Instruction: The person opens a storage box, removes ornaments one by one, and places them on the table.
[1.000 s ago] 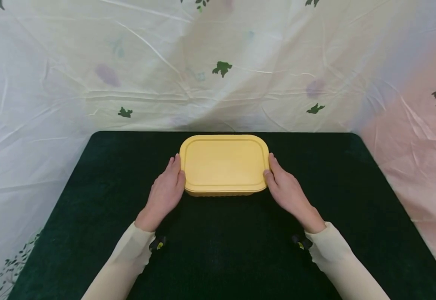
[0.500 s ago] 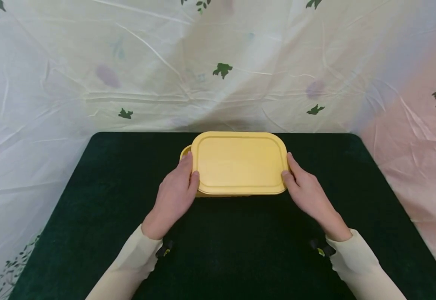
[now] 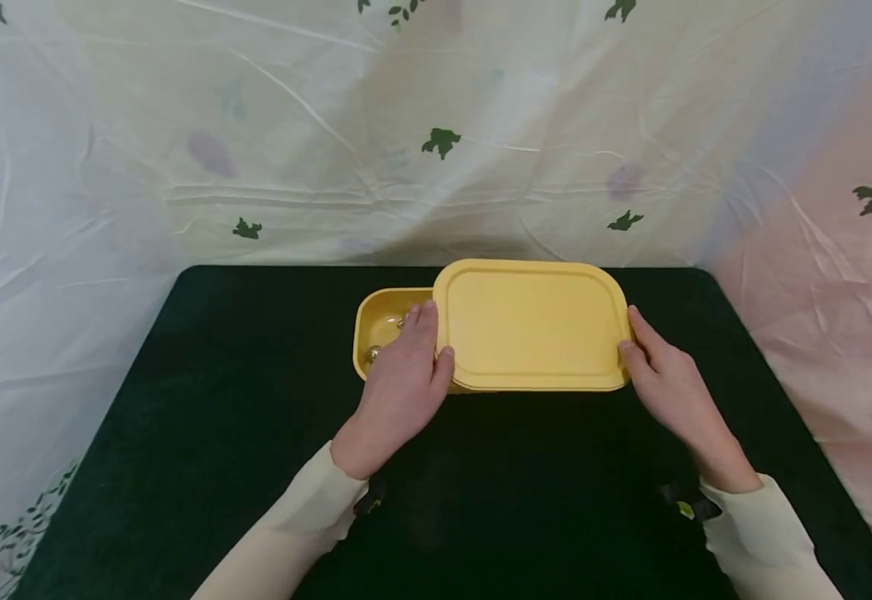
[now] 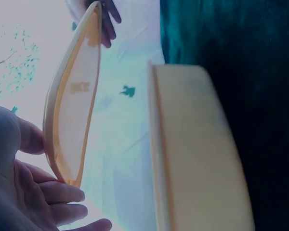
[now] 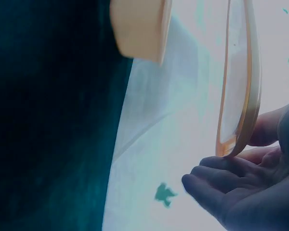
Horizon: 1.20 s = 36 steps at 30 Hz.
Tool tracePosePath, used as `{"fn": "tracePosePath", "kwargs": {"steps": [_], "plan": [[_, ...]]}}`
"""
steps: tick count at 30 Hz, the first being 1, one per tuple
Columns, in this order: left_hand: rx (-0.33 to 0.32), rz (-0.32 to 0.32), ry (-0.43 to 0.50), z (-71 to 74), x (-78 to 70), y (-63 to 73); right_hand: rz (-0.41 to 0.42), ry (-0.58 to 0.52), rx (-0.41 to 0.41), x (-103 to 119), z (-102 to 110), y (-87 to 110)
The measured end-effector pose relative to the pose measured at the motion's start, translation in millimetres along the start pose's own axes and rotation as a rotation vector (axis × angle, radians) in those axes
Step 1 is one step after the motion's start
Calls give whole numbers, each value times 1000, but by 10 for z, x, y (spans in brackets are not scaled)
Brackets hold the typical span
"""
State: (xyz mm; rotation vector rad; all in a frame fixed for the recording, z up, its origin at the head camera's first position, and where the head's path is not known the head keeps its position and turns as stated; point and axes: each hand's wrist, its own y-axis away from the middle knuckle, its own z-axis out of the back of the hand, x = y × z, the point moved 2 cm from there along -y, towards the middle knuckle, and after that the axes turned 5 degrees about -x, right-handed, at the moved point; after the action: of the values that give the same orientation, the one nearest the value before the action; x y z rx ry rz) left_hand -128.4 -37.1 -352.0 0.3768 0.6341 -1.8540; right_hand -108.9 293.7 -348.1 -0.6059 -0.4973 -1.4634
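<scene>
A yellow rectangular lid (image 3: 533, 325) is held by its two short ends, one in each hand. My left hand (image 3: 398, 379) grips its left end, thumb at the edge and fingers beneath. At the right end my right hand (image 3: 672, 383) pinches it the same way. Both wrist views show the lid raised off the matching yellow box (image 4: 197, 144), with a gap between them. From the head view the lid covers the box's right part. The box's left part lies uncovered, and a small shiny round item (image 3: 373, 353) shows inside; the left hand hides some of the interior.
The box stands near the back of a dark green cloth-covered table (image 3: 218, 400). Behind and at both sides hangs a pale patterned fabric (image 3: 316, 150) with green leaf-like shapes.
Both hands have lifted the lid off the box and carried it to the right. The box's left part and a shiny item inside have come into view.
</scene>
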Motion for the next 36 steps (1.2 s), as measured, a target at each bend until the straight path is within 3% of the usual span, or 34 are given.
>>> {"fn": "tracePosePath", "kwargs": {"steps": [5,12,24,36], "plan": [[41,-39,-4,-200,-122,-83,-7,-2,-44,-224,94,-11],[115,-73,5,-506,-314,-189,-81,16,-71,-601,221,-28],[229,-102,-124,-917,-591,-326,-208,19,-68,-1105,375,-112],[200,-167,-309,-1101,-674,-449,-226,-68,4,-1352,386,-281]]}}
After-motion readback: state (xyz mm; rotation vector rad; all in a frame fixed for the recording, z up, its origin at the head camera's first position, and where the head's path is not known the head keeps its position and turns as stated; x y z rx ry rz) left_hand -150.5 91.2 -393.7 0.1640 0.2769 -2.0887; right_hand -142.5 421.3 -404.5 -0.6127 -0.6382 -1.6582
